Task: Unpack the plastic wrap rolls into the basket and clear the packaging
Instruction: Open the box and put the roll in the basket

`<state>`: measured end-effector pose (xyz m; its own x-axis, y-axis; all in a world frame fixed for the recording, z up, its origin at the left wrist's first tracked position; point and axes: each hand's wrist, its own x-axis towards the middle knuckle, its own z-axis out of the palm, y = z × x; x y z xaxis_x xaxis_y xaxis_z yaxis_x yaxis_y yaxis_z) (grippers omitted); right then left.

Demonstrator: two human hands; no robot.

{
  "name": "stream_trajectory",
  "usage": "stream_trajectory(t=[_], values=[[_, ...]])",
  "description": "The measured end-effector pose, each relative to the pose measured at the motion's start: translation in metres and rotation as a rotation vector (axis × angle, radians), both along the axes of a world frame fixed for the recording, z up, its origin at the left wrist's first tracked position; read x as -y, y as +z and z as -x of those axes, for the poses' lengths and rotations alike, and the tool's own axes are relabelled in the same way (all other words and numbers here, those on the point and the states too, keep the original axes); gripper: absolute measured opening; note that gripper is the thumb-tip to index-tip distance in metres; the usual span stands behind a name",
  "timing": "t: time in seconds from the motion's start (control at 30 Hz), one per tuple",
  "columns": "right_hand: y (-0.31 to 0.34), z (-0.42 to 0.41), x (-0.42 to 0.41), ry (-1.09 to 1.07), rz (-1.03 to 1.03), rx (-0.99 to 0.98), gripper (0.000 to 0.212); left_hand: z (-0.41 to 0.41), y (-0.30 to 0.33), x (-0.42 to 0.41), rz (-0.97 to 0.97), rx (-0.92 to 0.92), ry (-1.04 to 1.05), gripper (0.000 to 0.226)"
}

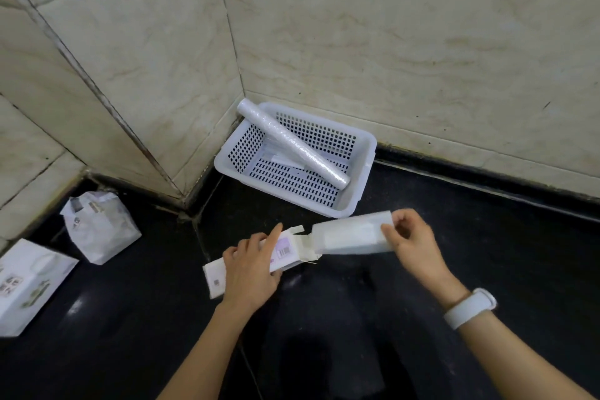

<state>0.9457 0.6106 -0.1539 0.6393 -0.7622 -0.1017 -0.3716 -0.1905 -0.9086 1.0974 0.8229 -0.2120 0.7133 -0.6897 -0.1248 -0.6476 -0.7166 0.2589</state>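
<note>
**Pulling the roll out of its box**

Two bare arms reach over the dark bench. Against the wall corner sits the white basket (pixel 363 178), pushed back so the hands have room, and one plastic wrap roll (pixel 292 143) already leans across it. The left hand (pixel 250 269) presses the open box (pixel 285 252) down so it cannot slide. The right hand (pixel 412 240) pinches the end of the white wrapped roll (pixel 350 239), which sticks out of the box, likely to pull it free.

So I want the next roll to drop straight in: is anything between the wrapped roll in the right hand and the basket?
Nothing on the counter lies between the wrapped roll and the basket. One roll already lies diagonally across the basket, its far end propped on the rim.
</note>
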Motion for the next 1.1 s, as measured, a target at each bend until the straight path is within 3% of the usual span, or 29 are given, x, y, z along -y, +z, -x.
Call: stream_trajectory(t=[0.1,0.2,0.4,0.57,0.7,0.8,0.87,0.97,1.1], values=[[0.007,-0.028,0.008,-0.091,-0.112,0.118,0.018,-0.019,-0.013,-0.007,-0.107,-0.075,-0.008,0.081],[0.010,-0.073,0.007,-0.030,-0.145,0.158,0.036,-0.027,-0.024,-0.013,-0.138,-0.094,-0.059,0.078],[-0.018,-0.181,-0.001,-0.013,-0.086,0.037,0.024,-0.026,-0.029,-0.016,0.040,0.112,-0.096,0.071],[-0.058,-0.228,0.000,0.118,-0.239,-0.177,0.023,-0.022,-0.037,-0.020,0.052,0.122,-0.122,0.070],[-0.074,-0.227,0.009,0.409,0.168,-0.442,0.031,-0.024,-0.037,-0.017,0.027,0.112,-0.115,0.073],[-0.069,-0.217,0.012,0.522,0.168,-0.504,0.036,-0.023,-0.038,-0.018,-0.018,0.068,-0.123,0.083],[-0.056,-0.207,0.011,0.498,0.121,-0.465,0.038,-0.024,-0.036,-0.018,-0.067,0.008,-0.123,0.091],[-0.030,-0.177,0.005,0.379,0.107,-0.259,0.035,-0.024,-0.025,-0.010,-0.078,-0.102,-0.080,0.092],[-0.004,-0.094,-0.002,0.187,0.135,-0.012,0.026,-0.002,0.002,0.020,0.150,-0.111,-0.048,0.059]])
